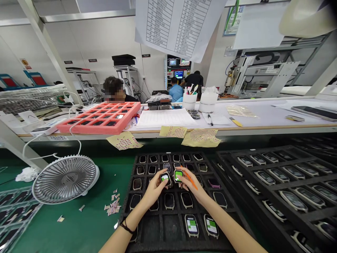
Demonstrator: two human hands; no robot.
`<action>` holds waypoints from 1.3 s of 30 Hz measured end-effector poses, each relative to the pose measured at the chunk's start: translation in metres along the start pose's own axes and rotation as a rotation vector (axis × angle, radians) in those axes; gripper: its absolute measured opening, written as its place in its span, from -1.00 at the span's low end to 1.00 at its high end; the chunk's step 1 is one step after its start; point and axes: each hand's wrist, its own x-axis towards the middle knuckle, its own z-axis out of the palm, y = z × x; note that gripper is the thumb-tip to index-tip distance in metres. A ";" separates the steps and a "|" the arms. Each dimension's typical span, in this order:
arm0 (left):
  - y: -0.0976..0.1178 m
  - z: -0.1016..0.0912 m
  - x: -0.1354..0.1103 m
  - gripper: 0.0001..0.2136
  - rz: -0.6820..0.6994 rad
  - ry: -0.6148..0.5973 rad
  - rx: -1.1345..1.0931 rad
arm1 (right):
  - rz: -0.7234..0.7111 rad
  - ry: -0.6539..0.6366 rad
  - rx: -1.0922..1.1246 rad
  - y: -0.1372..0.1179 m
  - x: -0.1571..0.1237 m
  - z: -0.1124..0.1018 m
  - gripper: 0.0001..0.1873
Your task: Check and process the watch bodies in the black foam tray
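Note:
My left hand [154, 186] is closed on a smartwatch case [165, 178] without a strap, its lit screen showing green and white. A second smartwatch case [178, 175], also lit green and white, is gripped by my right hand [194, 188], thumb at its screen. An orange pen [191, 180] lies slantwise across the right hand's fingers. Both hands are side by side above a black foam tray [150, 225] whose pockets hold many watch cases. Near its front edge, two cases there [192, 225] have lit screens; most others are dark. My forearms hide some pockets.
More black trays of watch cases [293, 200] stand to the right. On the left are a grey fan [65, 179] and small scattered labels [113, 206]. A raised shelf ahead carries a pink foam tray [119, 128], papers [165, 117] and a pen cup [190, 101]. People [176, 92] sit beyond.

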 end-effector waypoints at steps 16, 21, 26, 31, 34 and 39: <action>-0.004 0.000 -0.001 -0.42 0.156 0.020 0.240 | -0.035 -0.048 -0.005 0.006 0.002 0.000 -0.56; 0.000 -0.002 -0.001 -0.53 0.391 0.025 0.618 | -0.056 -0.106 -0.073 0.010 -0.001 0.005 -0.55; -0.007 -0.003 0.000 -0.50 0.462 0.003 0.859 | -0.171 -0.140 -0.264 0.020 -0.002 0.010 -0.52; 0.000 -0.002 -0.001 -0.54 0.522 0.039 0.863 | -0.088 -0.217 -0.117 0.009 -0.004 0.007 -0.48; 0.009 0.000 -0.003 -0.56 0.565 0.048 0.749 | 0.014 -0.330 0.059 -0.002 -0.008 0.004 -0.58; 0.013 0.002 -0.005 -0.53 0.576 0.053 0.691 | 0.121 -0.438 0.250 -0.007 -0.012 0.004 -0.63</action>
